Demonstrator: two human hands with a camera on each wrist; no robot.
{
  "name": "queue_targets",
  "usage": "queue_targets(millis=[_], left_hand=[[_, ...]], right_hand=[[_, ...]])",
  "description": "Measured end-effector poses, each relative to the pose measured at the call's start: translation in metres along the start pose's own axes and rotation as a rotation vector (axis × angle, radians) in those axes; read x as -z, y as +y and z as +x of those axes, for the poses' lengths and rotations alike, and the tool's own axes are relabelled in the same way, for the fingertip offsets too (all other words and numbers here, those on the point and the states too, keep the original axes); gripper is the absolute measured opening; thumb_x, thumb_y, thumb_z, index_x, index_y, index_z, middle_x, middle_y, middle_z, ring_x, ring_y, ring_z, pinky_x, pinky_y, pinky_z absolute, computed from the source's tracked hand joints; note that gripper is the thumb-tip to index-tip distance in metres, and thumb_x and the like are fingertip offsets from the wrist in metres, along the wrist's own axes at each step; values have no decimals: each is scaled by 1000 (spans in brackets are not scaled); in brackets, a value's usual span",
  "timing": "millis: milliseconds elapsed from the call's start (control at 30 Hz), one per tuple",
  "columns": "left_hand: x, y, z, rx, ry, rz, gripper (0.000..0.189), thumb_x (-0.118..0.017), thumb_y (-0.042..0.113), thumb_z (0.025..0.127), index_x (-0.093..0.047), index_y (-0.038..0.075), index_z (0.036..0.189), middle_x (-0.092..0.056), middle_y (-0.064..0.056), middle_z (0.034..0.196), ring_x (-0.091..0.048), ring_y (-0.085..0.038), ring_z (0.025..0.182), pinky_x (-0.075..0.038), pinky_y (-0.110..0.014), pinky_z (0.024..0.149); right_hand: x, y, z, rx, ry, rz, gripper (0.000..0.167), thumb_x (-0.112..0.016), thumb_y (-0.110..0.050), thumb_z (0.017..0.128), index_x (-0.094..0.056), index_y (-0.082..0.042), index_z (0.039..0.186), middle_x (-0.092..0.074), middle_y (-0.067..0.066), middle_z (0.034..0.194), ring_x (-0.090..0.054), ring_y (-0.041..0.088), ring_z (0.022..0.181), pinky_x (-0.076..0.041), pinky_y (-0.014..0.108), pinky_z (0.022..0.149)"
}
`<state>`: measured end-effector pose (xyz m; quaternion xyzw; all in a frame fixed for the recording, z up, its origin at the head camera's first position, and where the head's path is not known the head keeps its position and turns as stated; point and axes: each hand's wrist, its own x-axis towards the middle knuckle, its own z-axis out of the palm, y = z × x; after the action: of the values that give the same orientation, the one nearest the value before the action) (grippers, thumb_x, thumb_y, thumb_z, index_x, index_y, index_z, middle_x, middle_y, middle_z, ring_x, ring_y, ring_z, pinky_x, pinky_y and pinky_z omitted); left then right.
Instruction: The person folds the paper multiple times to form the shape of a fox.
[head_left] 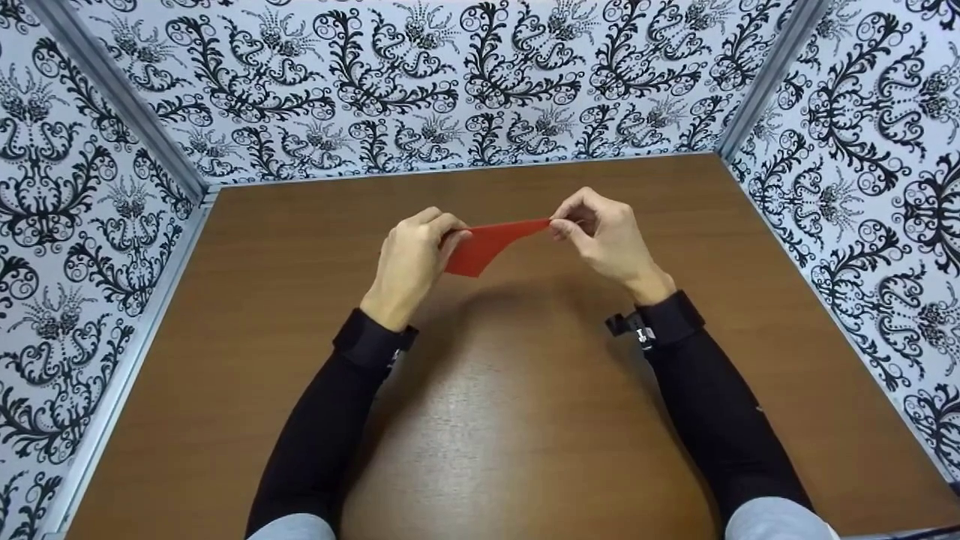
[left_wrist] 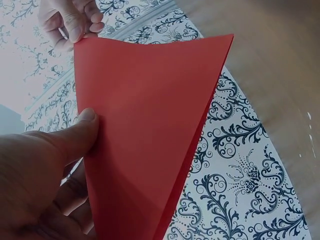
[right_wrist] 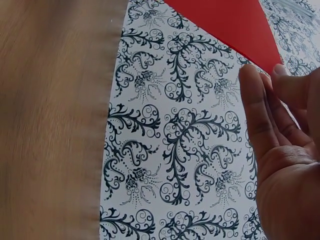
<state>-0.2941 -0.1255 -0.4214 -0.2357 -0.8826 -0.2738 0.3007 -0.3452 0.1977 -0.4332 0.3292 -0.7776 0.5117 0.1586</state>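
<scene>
A folded sheet of red paper [head_left: 480, 251] is held up over the table between both hands. My left hand [head_left: 412, 255] pinches its left part, thumb on the near face and fingers behind. In the left wrist view the paper [left_wrist: 145, 110] looks like a tapering shape with layers parted along its right edge, and the left thumb [left_wrist: 82, 132] presses its left edge. My right hand [head_left: 607, 232] pinches the far right corner between thumb and fingertips. The right wrist view shows that corner of the paper [right_wrist: 240, 30] at the tips of the right hand [right_wrist: 285, 115].
Below the hands lies a brown wooden table [head_left: 487, 420]. White panels with black scroll patterns [head_left: 450, 82] stand at the back and both sides, joined by grey metal posts [head_left: 127, 97]. Both forearms wear black sleeves with wrist straps [head_left: 371, 341].
</scene>
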Motion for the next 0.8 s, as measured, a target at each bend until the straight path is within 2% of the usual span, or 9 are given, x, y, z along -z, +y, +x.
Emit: queue_targets(millis=[167,300,433,567,800], left_hand=[[1,2,-1,25,-31,30,17,-81,26,111,-89,11,109,-82,-9,99,-83,-31,91,-70,-49,81],[-1,4,-3,22,-52,41,17,-82,27,110,-89,12,108,-81,-8,99,-83,-29,90,-71,-48,79],[-4,7,-4,10,-72,45,16,-83,25,109,-89,11,109,-82,-8,101,-84,-28,90,-72,-46,80],[-6,13,-5,-4,-95,35,14,-84,22,109,-89,10,109,-83,-9,101,-84,-29,90,-72,-46,80],[-11,24,-8,-51,-130,41,12,-84,22,110,-90,11,108,-81,-8,98,-84,-29,87,-73,-48,78]], right_hand=[[2,-2,-2,2,-20,-95,14,-87,-6,105,-78,2,112,-84,12,105,-82,13,92,-69,22,83],[3,-5,-1,48,-24,-165,16,-88,-10,105,-81,1,117,-83,12,112,-83,18,101,-68,22,92],[0,-12,1,141,-21,-280,20,-87,-14,107,-84,-1,122,-84,13,118,-83,25,108,-67,28,101],[-7,-22,1,222,-30,-368,22,-85,-16,109,-83,-1,126,-83,14,121,-82,28,113,-68,36,104],[-25,-39,-4,258,-113,-417,23,-83,-18,111,-82,-3,128,-81,16,124,-81,31,117,-69,44,106]])
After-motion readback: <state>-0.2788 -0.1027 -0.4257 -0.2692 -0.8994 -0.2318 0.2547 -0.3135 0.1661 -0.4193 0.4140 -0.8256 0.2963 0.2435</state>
